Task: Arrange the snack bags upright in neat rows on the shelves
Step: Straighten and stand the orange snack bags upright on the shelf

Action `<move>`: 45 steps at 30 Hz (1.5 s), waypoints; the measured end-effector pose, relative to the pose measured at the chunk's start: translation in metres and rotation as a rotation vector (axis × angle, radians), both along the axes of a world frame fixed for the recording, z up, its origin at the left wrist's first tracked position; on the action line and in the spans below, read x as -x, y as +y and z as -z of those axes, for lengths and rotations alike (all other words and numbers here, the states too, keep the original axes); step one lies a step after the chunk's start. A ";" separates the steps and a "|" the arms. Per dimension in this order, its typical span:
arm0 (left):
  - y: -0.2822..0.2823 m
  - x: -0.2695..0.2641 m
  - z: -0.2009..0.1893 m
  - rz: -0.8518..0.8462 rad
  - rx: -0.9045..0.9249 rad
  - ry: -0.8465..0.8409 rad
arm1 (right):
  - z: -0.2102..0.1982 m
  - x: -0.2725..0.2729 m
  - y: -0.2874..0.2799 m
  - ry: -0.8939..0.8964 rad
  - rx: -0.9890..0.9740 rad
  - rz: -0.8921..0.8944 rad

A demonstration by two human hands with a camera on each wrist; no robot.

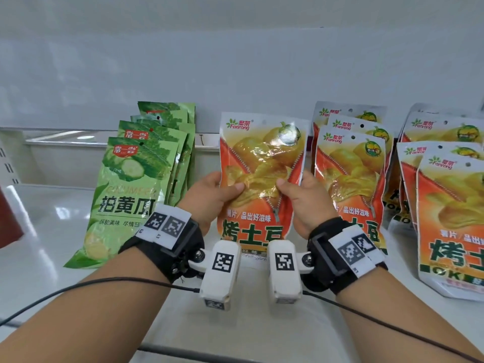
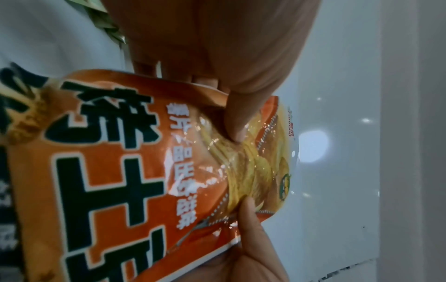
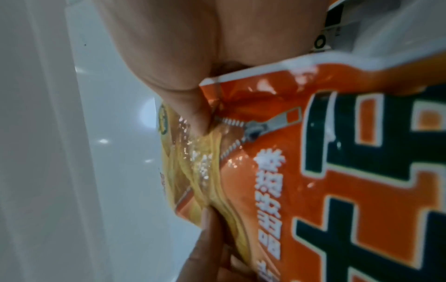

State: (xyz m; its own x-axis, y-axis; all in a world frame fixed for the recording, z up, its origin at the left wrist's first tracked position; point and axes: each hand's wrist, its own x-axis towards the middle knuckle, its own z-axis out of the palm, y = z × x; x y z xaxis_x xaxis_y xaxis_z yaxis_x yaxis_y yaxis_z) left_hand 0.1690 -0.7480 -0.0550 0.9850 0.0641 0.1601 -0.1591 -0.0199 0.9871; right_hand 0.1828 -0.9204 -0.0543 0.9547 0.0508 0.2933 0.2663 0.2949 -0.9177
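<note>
An orange potato chip bag (image 1: 262,163) (image 2: 135,171) (image 3: 337,162) stands upright at the middle of the white shelf (image 1: 39,231). My left hand (image 1: 217,195) (image 2: 231,106) grips its left edge, thumb on the front and fingers behind. My right hand (image 1: 303,200) (image 3: 193,99) grips the right edge the same way. Several green cucumber snack bags (image 1: 131,184) lean in a row to the left. More orange bags (image 1: 351,163) stand in a row just to the right.
A further group of orange bags (image 1: 445,205) stands at the far right, close to the shelf's front. A dark red object (image 1: 9,221) shows at the left edge. The shelf's white back wall (image 1: 235,74) rises behind the rows. Cables run from both wrists.
</note>
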 end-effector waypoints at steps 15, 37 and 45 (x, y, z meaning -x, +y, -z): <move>0.000 -0.022 0.010 -0.370 -0.238 0.105 | -0.020 -0.006 -0.043 -0.050 0.209 0.560; -0.127 -0.035 0.004 0.035 -0.063 0.001 | 0.010 0.001 -0.119 0.184 0.252 0.547; -0.131 -0.033 -0.017 0.080 0.229 -0.035 | 0.002 0.006 -0.119 -0.006 0.091 0.498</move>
State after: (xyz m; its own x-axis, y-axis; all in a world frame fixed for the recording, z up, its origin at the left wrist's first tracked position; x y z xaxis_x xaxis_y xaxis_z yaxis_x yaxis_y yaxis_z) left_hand 0.2024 -0.8792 -0.0380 0.9825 0.0242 0.1845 -0.1853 0.2180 0.9582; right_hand 0.1766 -1.0395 -0.0559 0.8677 -0.3848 0.3146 0.3599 0.0499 -0.9317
